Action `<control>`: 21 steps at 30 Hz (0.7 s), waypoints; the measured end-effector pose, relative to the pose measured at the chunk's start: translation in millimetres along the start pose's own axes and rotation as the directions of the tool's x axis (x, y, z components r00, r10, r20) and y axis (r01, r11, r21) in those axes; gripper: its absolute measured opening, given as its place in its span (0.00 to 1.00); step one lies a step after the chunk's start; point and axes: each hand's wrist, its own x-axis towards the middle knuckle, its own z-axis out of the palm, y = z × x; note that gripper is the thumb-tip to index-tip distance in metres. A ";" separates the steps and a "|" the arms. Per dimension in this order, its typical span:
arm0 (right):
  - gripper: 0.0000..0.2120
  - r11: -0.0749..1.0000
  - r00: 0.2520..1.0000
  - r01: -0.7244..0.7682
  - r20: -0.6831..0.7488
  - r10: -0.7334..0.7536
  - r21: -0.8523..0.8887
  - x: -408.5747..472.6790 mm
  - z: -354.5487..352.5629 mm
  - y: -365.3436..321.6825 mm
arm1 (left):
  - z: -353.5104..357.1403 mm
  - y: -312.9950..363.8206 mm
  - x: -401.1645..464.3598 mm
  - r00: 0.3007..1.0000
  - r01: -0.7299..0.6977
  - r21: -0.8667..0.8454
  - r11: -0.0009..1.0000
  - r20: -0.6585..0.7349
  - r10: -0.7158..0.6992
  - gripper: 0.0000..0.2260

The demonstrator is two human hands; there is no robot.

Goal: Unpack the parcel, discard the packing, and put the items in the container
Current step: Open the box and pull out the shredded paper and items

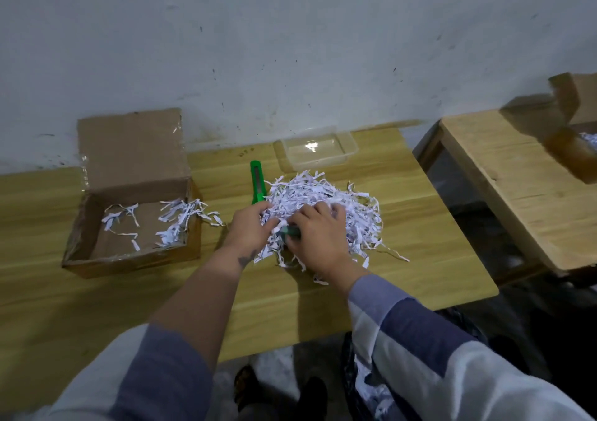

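Observation:
A heap of white shredded paper (326, 207) lies on the wooden table (420, 226), right of centre. Both hands are in its near edge. My left hand (250, 228) rests on the shreds with fingers curled into them. My right hand (318, 236) lies over the heap, and a small dark green item (290, 231) shows between the two hands, touched by the right thumb. The open cardboard parcel (129, 259) stands at the left with a few shreds inside. A clear plastic container (319, 152) sits behind the heap near the wall.
A green utility knife (257, 181) lies just left of the heap. A second wooden table (517, 188) with another cardboard box (575, 103) stands to the right across a gap. A dark bag holding shreds (365, 385) sits on the floor below the table's front edge.

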 end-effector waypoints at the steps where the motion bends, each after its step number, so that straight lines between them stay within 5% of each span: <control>1: 0.10 1.000 1.000 -0.018 0.009 0.017 0.022 0.6 -2.7 3.5 | -0.2 -0.9 0.3 1.000 0.000 -0.012 1.000 0.000 0.000 0.17; 5: 0.10 0.938 0.975 -0.222 0.063 0.212 0.265 0.3 -21.3 17.7 | 0.7 -1.2 -2.3 0.998 -0.060 0.045 0.997 0.032 0.058 0.16; 8: 0.09 0.739 0.911 -0.399 0.146 0.385 0.543 3.7 -28.5 26.9 | 1.7 -0.7 -2.7 0.993 -0.097 0.109 0.989 0.082 0.088 0.17; 12: 0.02 0.420 0.848 -0.460 0.246 0.470 0.783 9.1 -44.6 33.9 | -1.3 -1.1 -3.7 0.987 -0.112 0.171 0.979 0.133 0.090 0.16; 17: 0.02 0.240 0.807 -0.476 0.312 0.502 0.846 13.7 -55.1 38.3 | -1.3 20.2 -14.9 0.944 -0.298 0.190 0.935 -0.087 0.318 0.23; 21: 0.01 0.132 0.792 -0.469 0.350 0.500 0.874 14.0 -56.8 29.8 | 0.6 39.8 -20.3 0.916 -0.378 0.290 0.879 -0.020 0.400 0.30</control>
